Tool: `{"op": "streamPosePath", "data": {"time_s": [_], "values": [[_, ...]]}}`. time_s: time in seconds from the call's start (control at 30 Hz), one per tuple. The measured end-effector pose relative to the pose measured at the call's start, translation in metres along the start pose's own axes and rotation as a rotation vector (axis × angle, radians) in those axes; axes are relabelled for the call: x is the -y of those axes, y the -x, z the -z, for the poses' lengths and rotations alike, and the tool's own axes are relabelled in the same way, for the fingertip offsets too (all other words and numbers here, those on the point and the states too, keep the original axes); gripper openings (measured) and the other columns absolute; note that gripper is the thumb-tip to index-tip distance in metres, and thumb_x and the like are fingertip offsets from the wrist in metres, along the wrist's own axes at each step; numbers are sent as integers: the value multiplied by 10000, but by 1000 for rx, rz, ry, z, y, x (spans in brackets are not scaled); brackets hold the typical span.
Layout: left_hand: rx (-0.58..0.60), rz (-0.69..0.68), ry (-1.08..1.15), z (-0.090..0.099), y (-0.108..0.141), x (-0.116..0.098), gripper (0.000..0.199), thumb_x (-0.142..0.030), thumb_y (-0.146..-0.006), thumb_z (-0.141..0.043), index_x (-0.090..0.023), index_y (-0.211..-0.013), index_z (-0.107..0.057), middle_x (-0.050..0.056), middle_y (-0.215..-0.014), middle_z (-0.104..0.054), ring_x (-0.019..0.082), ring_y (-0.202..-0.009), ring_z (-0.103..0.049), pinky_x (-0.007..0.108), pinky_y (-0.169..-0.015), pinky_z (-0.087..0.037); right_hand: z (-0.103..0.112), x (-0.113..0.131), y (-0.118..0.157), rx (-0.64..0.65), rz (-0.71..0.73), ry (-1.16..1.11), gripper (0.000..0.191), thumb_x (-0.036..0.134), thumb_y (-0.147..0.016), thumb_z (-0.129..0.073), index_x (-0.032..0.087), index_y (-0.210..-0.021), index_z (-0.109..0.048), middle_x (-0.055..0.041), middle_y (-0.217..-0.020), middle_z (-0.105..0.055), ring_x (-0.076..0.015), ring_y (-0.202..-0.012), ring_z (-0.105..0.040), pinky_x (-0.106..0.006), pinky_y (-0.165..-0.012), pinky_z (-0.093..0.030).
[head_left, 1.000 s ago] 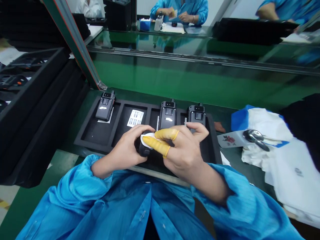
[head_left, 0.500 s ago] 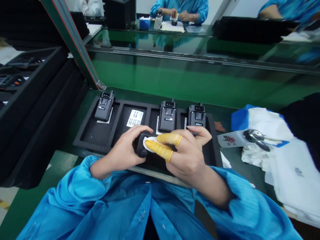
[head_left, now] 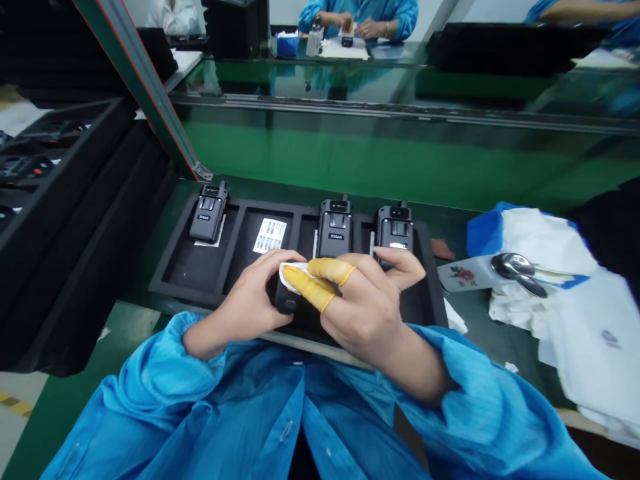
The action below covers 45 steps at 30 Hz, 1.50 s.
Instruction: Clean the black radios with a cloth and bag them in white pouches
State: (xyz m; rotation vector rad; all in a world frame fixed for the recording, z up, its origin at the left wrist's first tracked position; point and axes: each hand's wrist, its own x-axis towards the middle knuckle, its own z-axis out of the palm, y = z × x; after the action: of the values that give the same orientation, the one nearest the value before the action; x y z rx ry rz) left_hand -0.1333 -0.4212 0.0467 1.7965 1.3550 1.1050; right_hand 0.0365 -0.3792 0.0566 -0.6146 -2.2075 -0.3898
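Radio (head_left: 286, 299) sits gripped in my left hand (head_left: 249, 293) above the tray (head_left: 193, 290), steadied, I judge, so my right (head_left: 367, 310) can press the pinched cloth (head_left: 287, 269) against its end.

The right hand with yellow finger covers (head_left: 367, 307) and its folded white cloth (head_left: 291, 272) hide part of the small black device (head_left: 286, 298). Blur leaves the lettering on the rightmost black handheld radio (head_left: 395, 230) unreadable. The upper edge cuts off the blue-sleeved person opposite (head_left: 367, 17).
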Motion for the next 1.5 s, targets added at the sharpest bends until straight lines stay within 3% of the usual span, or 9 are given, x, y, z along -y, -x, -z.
{"op": "streamPosePath", "data": {"time_s": [0.3, 0.5, 0.73, 0.93, 1.03, 1.13, 1.27, 1.4, 1.5], "values": [[0, 10, -27, -1, 0, -1, 563, -33, -571, -576, -205, -1107, -559, 44, -1105, -646, 216, -1039, -621, 345, -910, -507, 5, -8, 12, 17, -7, 105, 306, 141, -846, -525, 358, -813, -738, 78, -780, -688, -92, -781, -558, -375, -918, -230], [-11, 30, -46, 0, 1, 1, 581, -47, -577, -598, -205, -1134, -546, 49, -1140, -636, 227, -1074, -611, 346, -919, -508, -2, -9, 12, -43, -137, 35, 310, 48, -785, -498, 257, -774, -726, 24, -793, -652, -111, -768, -530, -367, -855, -250], [3, 56, 16, 0, -1, 2, 582, -59, -576, -584, -195, -1140, -541, 54, -1141, -627, 223, -1054, -614, 360, -928, -505, -7, -5, 6, -10, -162, -53, 484, 31, -772, -491, 347, -1064, -712, 16, -817, -654, -123, -763, -493, -374, -823, -260], [-4, 93, 16, 3, -1, -1, 552, -61, -576, -587, -202, -1109, -564, 52, -1137, -647, 216, -1060, -622, 345, -930, -504, 1, 4, 19, 64, -142, -129, 341, 39, -784, -502, 273, -837, -745, 14, -796, -664, -111, -760, -507, -361, -824, -257], [-15, 158, 13, 9, -4, -2, 557, -112, -615, -627, -200, -1161, -561, 60, -1165, -655, 216, -1058, -637, 333, -911, -516, 4, 1, 39, 103, -223, -188, 343, 11, -766, -492, 247, -821, -735, 9, -813, -652, -101, -755, -520, -358, -825, -266], [-6, 183, -120, 20, -20, -2, 652, -242, -648, -708, -171, -1269, -524, 81, -1144, -675, 234, -1027, -653, 356, -926, -512, 5, -11, 63, 45, -339, -132, 329, 16, -763, -491, 228, -844, -729, -13, -831, -631, -112, -738, -510, -367, -813, -289], [-39, 267, -544, 35, -66, 5, 949, -448, -688, -739, -119, -1472, -317, 158, -1187, -652, 316, -1088, -628, 403, -932, -490, 6, -28, 90, 66, -426, -39, 274, 22, -720, -488, 206, -665, -683, -16, -737, -566, -129, -700, -473, -368, -768, -305], [46, 369, -897, 36, -109, 19, 773, -488, -809, -628, -98, -1428, -382, 232, -1199, -613, 382, -1121, -600, 460, -931, -464, 3, -31, 103, 63, -487, -38, 304, 19, -678, -486, 226, -698, -707, -17, -756, -577, -143, -727, -486, -377, -760, -297], [121, 474, -1029, 29, -122, 17, 657, -515, -847, -572, -86, -1334, -477, 240, -1133, -614, 396, -1078, -610, 465, -913, -465, 0, -27, 106, 43, -503, -49, 330, 28, -670, -489, 243, -744, -729, -7, -702, -525, -143, -711, -458, -369, -751, -289]]}}
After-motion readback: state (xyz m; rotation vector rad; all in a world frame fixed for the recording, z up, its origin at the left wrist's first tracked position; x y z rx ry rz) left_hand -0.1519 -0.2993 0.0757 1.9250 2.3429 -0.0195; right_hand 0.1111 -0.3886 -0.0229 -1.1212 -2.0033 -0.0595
